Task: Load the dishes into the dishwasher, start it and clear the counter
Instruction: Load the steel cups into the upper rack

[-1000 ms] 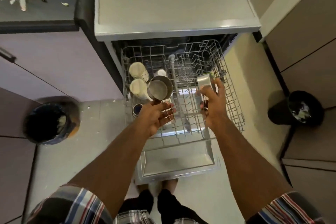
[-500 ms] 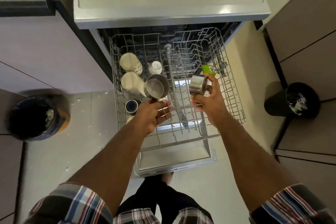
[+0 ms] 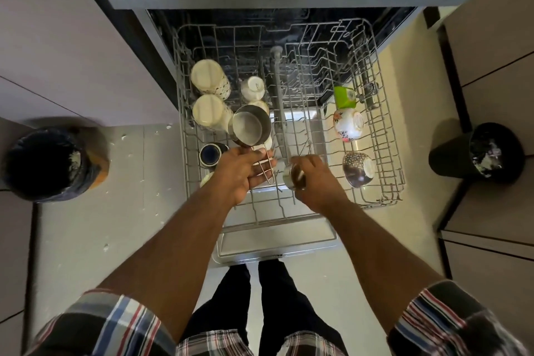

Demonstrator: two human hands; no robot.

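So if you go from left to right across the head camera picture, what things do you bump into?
Dark bin → blue cup → steel saucepan held by the left hand → small steel cup in the right hand → dark patterned bowl → black bin.

The person wears a short-sleeved plaid shirt. The left sleeve (image 3: pixel 95 324) is checked in grey and black with blue, white and red stripes crossing it. The right sleeve (image 3: pixel 462 318) shows the same plaid, with thin red and white stripes over dark grey and touches of blue. The shirt hem (image 3: pixel 260 345) carries a finer check in grey, white and red. Below it are dark trousers (image 3: pixel 260 298), plain black. Both forearms are bare, with no watch or rings to be seen.
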